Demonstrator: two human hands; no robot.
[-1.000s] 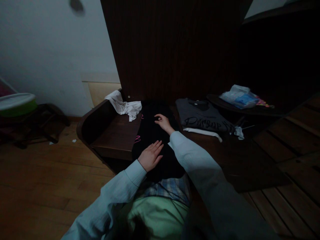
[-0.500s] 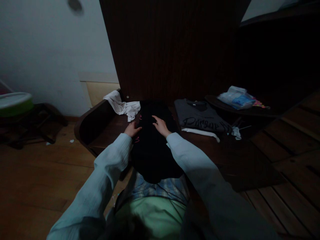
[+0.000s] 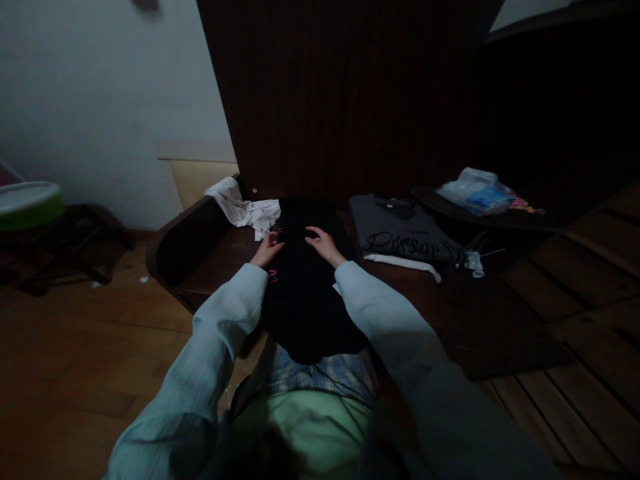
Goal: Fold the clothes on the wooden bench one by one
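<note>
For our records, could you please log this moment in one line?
left hand: at black garment, left edge | right hand: over black garment | grey shirt: beside it, right

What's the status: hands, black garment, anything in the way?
Left hand at left edge of black garment, right hand at its middle; grip unclear. Garment spread from bench to lap. White cloth at far left, grey shirt at right; neither seems blocking.
</note>
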